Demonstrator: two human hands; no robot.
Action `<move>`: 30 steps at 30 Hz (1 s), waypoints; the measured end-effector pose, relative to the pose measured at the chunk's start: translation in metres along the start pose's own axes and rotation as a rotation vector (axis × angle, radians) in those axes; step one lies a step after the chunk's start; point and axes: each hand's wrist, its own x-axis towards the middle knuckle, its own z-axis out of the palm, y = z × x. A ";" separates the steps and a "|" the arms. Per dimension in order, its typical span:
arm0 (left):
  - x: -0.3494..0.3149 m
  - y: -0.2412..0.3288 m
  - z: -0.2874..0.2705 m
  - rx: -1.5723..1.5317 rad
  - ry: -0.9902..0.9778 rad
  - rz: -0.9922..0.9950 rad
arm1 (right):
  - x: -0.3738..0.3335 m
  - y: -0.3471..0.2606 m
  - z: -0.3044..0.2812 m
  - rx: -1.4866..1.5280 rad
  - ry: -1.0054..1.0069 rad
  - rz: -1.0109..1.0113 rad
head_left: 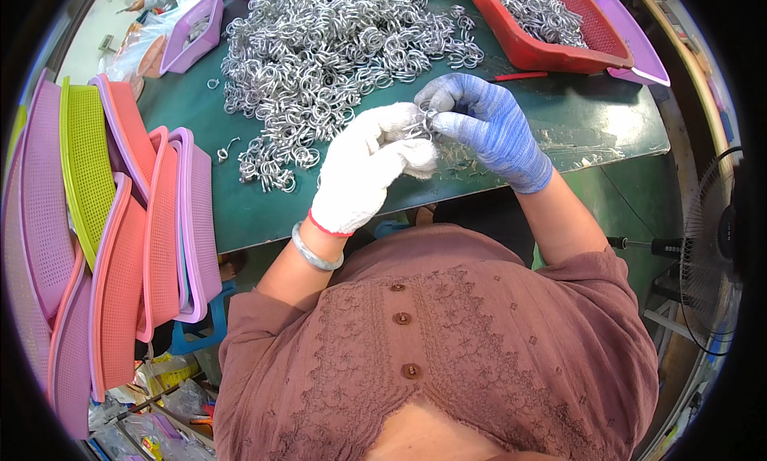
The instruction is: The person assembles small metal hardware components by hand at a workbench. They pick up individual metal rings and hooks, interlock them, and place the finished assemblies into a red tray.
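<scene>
My left hand [363, 164], in a white knitted glove, is closed around a few silvery metal rings [419, 129] near the table's front edge. From the right, my right hand [485, 127] in a blue glove pinches a ring at the same spot, thumb and forefinger meeting there. The two hands nearly touch, and the glove fingers partly hide what they hold. Just beyond them spreads a large heap of similar metal rings [335, 45] on the green table [240, 209]. A pair of loose rings [228, 149] lies apart at the left.
A red basket [551, 57] of metal pieces stands at the far right beside a purple one [639, 41]. A thin red tool [519, 77] lies before it. Stacked purple, orange and green baskets [120, 221] crowd the left. A black fan [715, 245] stands at right.
</scene>
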 end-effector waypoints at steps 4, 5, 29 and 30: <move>0.005 -0.002 -0.007 -0.077 -0.095 -0.131 | 0.001 -0.005 -0.002 -0.001 -0.024 0.140; 0.004 0.000 -0.005 -0.109 -0.088 -0.152 | 0.001 -0.008 -0.003 -0.006 -0.028 0.185; 0.006 -0.003 -0.014 -0.602 -0.153 -0.312 | 0.000 -0.019 -0.003 -0.476 -0.102 -0.038; 0.006 0.000 -0.011 -0.544 -0.098 -0.295 | 0.000 -0.019 -0.003 -0.475 -0.099 -0.036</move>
